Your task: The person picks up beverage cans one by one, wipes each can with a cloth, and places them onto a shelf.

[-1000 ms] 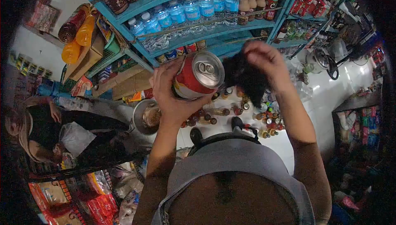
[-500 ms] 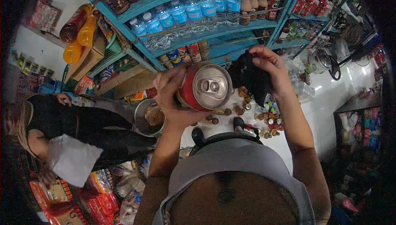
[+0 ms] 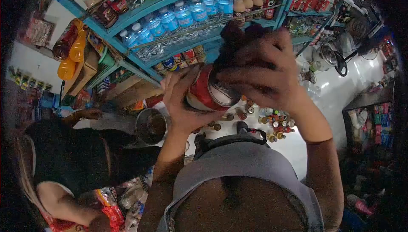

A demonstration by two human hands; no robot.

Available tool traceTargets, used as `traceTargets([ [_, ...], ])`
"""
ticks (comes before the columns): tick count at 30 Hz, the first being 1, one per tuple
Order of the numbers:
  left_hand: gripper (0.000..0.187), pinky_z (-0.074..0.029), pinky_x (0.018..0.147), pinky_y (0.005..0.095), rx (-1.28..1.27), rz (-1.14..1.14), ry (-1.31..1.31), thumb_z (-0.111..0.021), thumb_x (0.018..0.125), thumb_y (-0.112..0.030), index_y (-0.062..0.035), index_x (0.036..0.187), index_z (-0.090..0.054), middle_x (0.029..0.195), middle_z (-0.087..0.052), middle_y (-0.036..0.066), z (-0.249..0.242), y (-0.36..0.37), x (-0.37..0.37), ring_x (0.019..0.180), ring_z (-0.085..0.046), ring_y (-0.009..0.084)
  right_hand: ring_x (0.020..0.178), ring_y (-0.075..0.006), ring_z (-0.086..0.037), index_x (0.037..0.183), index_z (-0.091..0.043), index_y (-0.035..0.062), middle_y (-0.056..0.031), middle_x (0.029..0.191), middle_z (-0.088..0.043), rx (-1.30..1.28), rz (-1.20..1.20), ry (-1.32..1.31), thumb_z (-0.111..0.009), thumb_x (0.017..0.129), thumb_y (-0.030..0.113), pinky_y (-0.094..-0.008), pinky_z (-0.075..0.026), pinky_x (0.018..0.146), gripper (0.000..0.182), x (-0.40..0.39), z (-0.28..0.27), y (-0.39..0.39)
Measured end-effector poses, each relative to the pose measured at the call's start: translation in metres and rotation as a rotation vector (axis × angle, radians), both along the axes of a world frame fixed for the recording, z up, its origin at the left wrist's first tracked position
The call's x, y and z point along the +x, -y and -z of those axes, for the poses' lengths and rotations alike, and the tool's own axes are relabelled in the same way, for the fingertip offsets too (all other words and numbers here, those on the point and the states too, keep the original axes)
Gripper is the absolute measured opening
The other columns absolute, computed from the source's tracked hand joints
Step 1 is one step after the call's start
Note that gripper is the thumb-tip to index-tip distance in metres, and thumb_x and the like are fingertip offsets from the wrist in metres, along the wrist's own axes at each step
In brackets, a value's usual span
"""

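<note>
My left hand (image 3: 178, 100) is wrapped around a red drink can (image 3: 199, 92), its silver top tilted toward me and to the right. My right hand (image 3: 272, 70) grips a bunched black cloth (image 3: 231, 47) and presses it against the upper part of the can top. The cloth and fingers cover much of the lid, so the pull tab is hidden. Blur softens the right fingers.
Blue shelves (image 3: 170, 41) ahead hold water bottles (image 3: 183, 15) and other drinks. Several bottles and cans (image 3: 280, 123) stand on the tiled floor. At left, another person (image 3: 63, 155) sits near a metal pot (image 3: 151, 125). A fan (image 3: 335, 58) is at right.
My right hand has moved left, bringing the cloth from beside the can onto its top. The can has tilted. The person at left has shifted, and the white bag there is out of sight.
</note>
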State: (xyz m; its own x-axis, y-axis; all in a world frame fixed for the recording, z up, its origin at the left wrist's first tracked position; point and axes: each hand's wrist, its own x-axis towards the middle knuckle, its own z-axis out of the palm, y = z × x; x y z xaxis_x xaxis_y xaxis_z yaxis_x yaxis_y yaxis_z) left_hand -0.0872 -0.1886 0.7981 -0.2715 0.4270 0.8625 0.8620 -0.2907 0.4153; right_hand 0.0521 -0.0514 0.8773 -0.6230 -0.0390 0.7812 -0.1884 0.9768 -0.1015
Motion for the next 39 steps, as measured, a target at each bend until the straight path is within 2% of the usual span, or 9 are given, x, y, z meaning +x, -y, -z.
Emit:
traceTargets([
  [6, 0.073, -0.037, 0.076, 0.0371, -0.082, -0.078, -0.036, -0.080, 0.039, -0.031, -0.0056, 0.102, -0.054, 0.099, -0.056, 0.010, -0.009, -0.019, 0.006, 0.086, -0.052, 0.0259, 0.078, -0.0223, -0.044, 0.085, -0.064, 0.0158, -0.0010, 0.081, -0.054, 0.006, -0.110, 0.122, -0.066, 0.059, 0.016, -0.0332, -0.035, 0.072, 0.025, -0.004, -0.001, -0.035],
  [9, 0.069, -0.036, 0.075, 0.0364, -0.058, -0.165, 0.012, -0.079, 0.038, -0.031, -0.0061, 0.098, -0.057, 0.098, -0.056, 0.010, -0.012, -0.027, 0.009, 0.085, -0.052, 0.0257, 0.075, -0.0222, -0.042, 0.084, -0.063, 0.0189, 0.0011, 0.088, -0.052, -0.002, -0.004, 0.119, -0.067, 0.058, 0.020, -0.0343, -0.036, 0.068, 0.026, 0.001, 0.004, -0.046],
  [11, 0.068, -0.036, 0.075, 0.0360, -0.020, -0.186, -0.091, -0.079, 0.036, -0.030, -0.0074, 0.097, -0.058, 0.098, -0.056, 0.009, -0.010, -0.033, 0.007, 0.085, -0.052, 0.0250, 0.076, -0.0234, -0.043, 0.084, -0.062, 0.0140, -0.0031, 0.085, -0.053, -0.072, 0.035, 0.207, -0.066, 0.061, 0.012, -0.0324, -0.037, 0.071, 0.024, 0.009, 0.003, -0.045],
  [14, 0.071, -0.034, 0.076, 0.0364, -0.080, -0.265, -0.114, -0.079, 0.035, -0.029, -0.0088, 0.099, -0.058, 0.099, -0.056, 0.008, -0.015, -0.039, 0.010, 0.086, -0.051, 0.0241, 0.077, -0.0229, -0.044, 0.084, -0.062, 0.0132, -0.0035, 0.084, -0.054, -0.141, 0.043, 0.286, -0.066, 0.061, 0.013, -0.0327, -0.037, 0.071, 0.023, 0.018, 0.004, -0.049],
  [17, 0.072, -0.033, 0.077, 0.0366, -0.063, -0.253, -0.155, -0.078, 0.033, -0.027, -0.0095, 0.100, -0.058, 0.099, -0.056, 0.008, -0.014, -0.049, 0.008, 0.087, -0.050, 0.0240, 0.073, -0.0234, -0.042, 0.081, -0.061, 0.0138, -0.0010, 0.079, -0.051, -0.262, -0.163, 0.254, -0.066, 0.061, 0.017, -0.0343, -0.036, 0.068, 0.021, 0.020, 0.016, -0.054],
  [20, 0.071, -0.032, 0.078, 0.0363, -0.121, -0.176, -0.069, -0.078, 0.033, -0.027, -0.0092, 0.100, -0.058, 0.099, -0.055, 0.007, -0.017, -0.054, 0.012, 0.089, -0.050, 0.0240, 0.074, -0.0234, -0.043, 0.082, -0.061, 0.0142, -0.0008, 0.081, -0.052, -0.227, -0.254, 0.205, -0.067, 0.060, 0.018, -0.0350, -0.036, 0.068, 0.023, 0.019, 0.016, -0.063],
  [27, 0.069, -0.032, 0.079, 0.0363, -0.325, -0.135, -0.128, -0.078, 0.035, -0.027, -0.0083, 0.099, -0.058, 0.098, -0.055, 0.008, -0.023, -0.062, 0.012, 0.090, -0.050, 0.0242, 0.077, -0.0206, -0.047, 0.079, -0.063, 0.0151, 0.0010, 0.082, -0.055, -0.023, -0.279, 0.054, -0.068, 0.058, 0.017, -0.0325, -0.035, 0.072, 0.022, 0.003, 0.004, -0.081],
  [35, 0.069, -0.033, 0.080, 0.0373, -0.218, -0.136, -0.053, -0.078, 0.037, -0.029, -0.0080, 0.099, -0.057, 0.097, -0.055, 0.009, -0.016, -0.074, 0.009, 0.090, -0.050, 0.0255, 0.074, -0.0243, -0.046, 0.078, -0.060, 0.0127, -0.0026, 0.080, -0.056, -0.135, 0.035, 0.034, -0.067, 0.062, 0.018, -0.0341, -0.036, 0.068, 0.018, -0.008, 0.006, -0.082],
  [39, 0.070, -0.033, 0.079, 0.0376, -0.219, -0.164, -0.090, -0.078, 0.037, -0.029, -0.0085, 0.100, -0.057, 0.097, -0.055, 0.008, -0.017, -0.076, 0.008, 0.090, -0.050, 0.0250, 0.078, -0.0227, -0.046, 0.079, -0.061, 0.0154, -0.0004, 0.080, -0.056, -0.173, 0.147, 0.071, -0.064, 0.065, 0.024, -0.0376, -0.035, 0.067, 0.017, -0.010, 0.013, -0.082],
])
